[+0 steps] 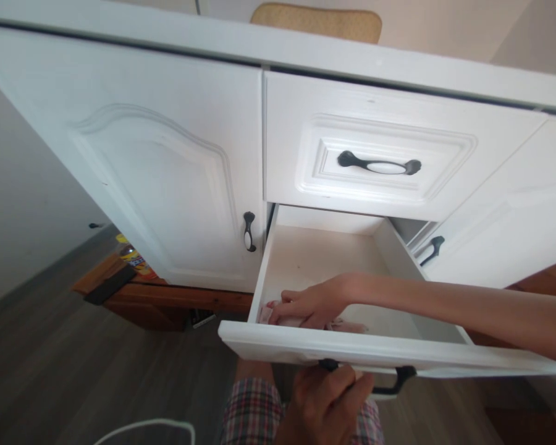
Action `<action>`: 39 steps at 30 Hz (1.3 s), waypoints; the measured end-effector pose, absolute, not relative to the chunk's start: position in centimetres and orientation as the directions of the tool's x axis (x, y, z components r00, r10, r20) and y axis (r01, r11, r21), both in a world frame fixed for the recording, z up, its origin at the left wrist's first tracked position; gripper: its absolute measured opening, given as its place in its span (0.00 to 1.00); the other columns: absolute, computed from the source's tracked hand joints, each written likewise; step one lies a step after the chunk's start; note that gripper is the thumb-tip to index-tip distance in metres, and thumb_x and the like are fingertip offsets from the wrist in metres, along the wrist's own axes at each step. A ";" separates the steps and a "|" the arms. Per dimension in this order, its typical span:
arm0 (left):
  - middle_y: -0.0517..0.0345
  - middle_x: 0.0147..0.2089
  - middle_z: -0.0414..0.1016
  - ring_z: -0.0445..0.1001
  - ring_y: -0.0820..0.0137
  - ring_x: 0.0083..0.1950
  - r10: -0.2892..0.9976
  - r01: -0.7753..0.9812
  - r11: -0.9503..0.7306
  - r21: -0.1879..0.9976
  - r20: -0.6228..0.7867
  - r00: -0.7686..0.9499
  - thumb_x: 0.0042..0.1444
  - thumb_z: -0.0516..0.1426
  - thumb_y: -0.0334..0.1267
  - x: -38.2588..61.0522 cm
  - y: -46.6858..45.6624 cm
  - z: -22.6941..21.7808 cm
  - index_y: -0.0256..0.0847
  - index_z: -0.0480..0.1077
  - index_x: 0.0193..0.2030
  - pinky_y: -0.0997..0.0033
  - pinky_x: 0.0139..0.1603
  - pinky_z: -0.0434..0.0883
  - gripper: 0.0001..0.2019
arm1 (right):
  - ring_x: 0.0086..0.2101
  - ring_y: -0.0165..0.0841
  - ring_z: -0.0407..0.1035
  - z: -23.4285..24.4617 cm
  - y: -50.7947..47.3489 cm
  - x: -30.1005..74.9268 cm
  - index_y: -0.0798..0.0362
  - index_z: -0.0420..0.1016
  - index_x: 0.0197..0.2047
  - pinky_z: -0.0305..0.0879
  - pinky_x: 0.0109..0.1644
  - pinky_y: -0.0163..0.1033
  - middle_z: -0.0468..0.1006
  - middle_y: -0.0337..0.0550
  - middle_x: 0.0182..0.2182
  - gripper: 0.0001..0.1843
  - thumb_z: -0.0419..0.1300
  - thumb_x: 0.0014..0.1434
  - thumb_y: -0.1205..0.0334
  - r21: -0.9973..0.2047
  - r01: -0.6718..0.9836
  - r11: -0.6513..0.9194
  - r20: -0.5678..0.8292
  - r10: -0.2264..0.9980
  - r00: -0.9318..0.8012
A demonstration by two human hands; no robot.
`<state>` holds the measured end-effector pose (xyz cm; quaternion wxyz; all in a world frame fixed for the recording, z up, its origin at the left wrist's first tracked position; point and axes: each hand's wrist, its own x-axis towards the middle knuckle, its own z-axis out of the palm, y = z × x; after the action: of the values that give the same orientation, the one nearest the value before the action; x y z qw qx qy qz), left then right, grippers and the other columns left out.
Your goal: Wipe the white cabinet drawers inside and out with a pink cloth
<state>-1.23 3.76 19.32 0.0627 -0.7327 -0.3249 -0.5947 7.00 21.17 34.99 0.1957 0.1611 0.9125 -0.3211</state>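
Observation:
The lower drawer of a white cabinet is pulled out. Its black handle is on the outer face of the front panel, and my left hand has its fingers wrapped round the left part of it. My right hand reaches in from the right over the drawer. Its fingers are bent over a pinkish, patterned cloth, pressing it against the drawer floor just behind the front panel. The front panel hides part of the cloth and some fingertips.
Above is a closed drawer with a black-and-white handle. Cabinet doors flank the drawers. A wooden board lies on the countertop. A bottle stands at lower left, and a white cable is on the floor.

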 end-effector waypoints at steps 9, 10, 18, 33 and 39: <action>0.54 0.45 0.86 0.86 0.71 0.43 0.371 0.566 -0.796 0.215 0.912 0.175 0.80 0.45 0.32 -1.8 3.8 19.2 0.42 0.80 0.62 0.73 0.52 0.81 0.22 | 0.48 0.42 0.73 34.3 20.7 9.8 0.40 0.63 0.79 0.73 0.59 0.51 0.69 0.51 0.58 0.33 0.55 0.76 0.43 -0.577 0.443 0.686 -0.519 0.111 -0.847; 0.54 0.45 0.86 0.86 0.71 0.44 0.381 0.575 -0.788 0.220 0.908 0.176 0.80 0.45 0.32 -1.9 3.6 19.1 0.42 0.80 0.62 0.72 0.54 0.80 0.22 | 0.47 0.42 0.73 34.2 20.6 10.4 0.40 0.64 0.78 0.74 0.57 0.52 0.70 0.50 0.56 0.33 0.55 0.75 0.43 -0.579 0.448 0.682 -0.511 0.124 -0.850; 0.53 0.49 0.86 0.86 0.71 0.49 0.455 0.618 -0.756 0.213 0.851 0.263 0.81 0.47 0.33 -2.8 2.6 18.5 0.43 0.80 0.63 0.71 0.62 0.80 0.20 | 0.47 0.44 0.75 34.6 19.2 16.0 0.37 0.73 0.72 0.73 0.60 0.55 0.73 0.49 0.55 0.28 0.59 0.72 0.42 -0.558 0.547 0.624 -0.509 0.263 -0.819; 0.63 0.37 0.83 0.82 0.74 0.32 0.277 0.752 -0.631 0.190 0.961 -0.010 0.76 0.60 0.36 1.1 3.6 15.1 0.50 0.83 0.49 0.76 0.43 0.80 0.08 | 0.58 0.53 0.75 35.6 20.5 14.2 0.44 0.61 0.80 0.74 0.55 0.53 0.70 0.59 0.66 0.37 0.62 0.71 0.60 -0.123 0.592 0.796 -0.631 0.399 -0.666; 0.65 0.33 0.80 0.77 0.75 0.27 0.203 0.768 -0.598 0.230 0.970 -0.132 0.75 0.62 0.41 2.6 4.4 14.8 0.51 0.82 0.47 0.77 0.37 0.78 0.06 | 0.63 0.58 0.73 35.6 25.8 12.7 0.38 0.59 0.81 0.76 0.58 0.57 0.68 0.57 0.70 0.46 0.67 0.65 0.67 0.040 0.737 0.675 -0.586 0.613 -0.530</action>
<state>2.60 4.39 14.75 0.2197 -0.6209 -0.3907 -0.6431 12.73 25.76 35.57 0.2894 0.3888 0.8681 -0.1067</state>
